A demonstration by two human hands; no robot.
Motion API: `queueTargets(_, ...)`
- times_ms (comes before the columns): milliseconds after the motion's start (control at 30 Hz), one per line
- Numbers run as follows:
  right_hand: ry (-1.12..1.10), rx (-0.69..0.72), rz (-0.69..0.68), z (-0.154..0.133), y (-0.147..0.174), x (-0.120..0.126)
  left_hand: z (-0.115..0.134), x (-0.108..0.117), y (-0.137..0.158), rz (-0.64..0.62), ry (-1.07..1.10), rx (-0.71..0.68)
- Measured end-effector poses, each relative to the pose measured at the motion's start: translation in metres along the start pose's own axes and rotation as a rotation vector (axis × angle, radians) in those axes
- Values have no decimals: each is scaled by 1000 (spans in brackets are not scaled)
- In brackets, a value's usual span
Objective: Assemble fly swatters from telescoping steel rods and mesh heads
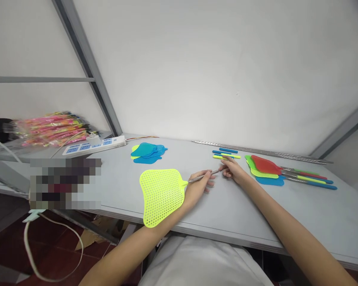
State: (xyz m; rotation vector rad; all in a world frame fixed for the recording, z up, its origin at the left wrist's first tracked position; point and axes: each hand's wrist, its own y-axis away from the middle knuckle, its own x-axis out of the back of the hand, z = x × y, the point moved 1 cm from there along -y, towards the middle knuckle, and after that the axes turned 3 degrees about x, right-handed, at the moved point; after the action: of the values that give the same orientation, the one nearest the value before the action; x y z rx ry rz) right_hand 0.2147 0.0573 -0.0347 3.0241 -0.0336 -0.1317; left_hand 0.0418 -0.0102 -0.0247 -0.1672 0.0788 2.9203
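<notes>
My left hand [198, 188] is closed around the thin metal rod [201, 177] of a fly swatter, whose yellow-green perforated head [162, 196] hangs to the left over my forearm. The far end of the rod points right, at the fingers of my right hand [232, 170]. That hand looks open, its fingers apart; whether they touch the rod tip I cannot tell. Just beyond it lie several short handle grips, blue [228, 150] and yellow [232, 155]. Fly swatters with a red head [265, 165] on top lie right of my right hand.
Loose blue swatter heads [149, 153] are stacked on the grey table [122, 190] at the left. Long metal rods [256, 151] run along the wall. A white power strip [95, 146] and bagged colourful items [53, 129] are further left. A pixelated patch covers the left table edge.
</notes>
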Motion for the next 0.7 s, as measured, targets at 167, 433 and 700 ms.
queueTargets(167, 56, 23, 18, -1, 4, -2, -1, 1, -1, 7, 0, 15)
queueTargets(433, 89, 86, 94, 1, 7, -7, 3, 1, 1, 18, -15, 19)
queueTargets(700, 105, 17, 25, 3, 5, 1, 1, 1, -1, 24, -26, 23)
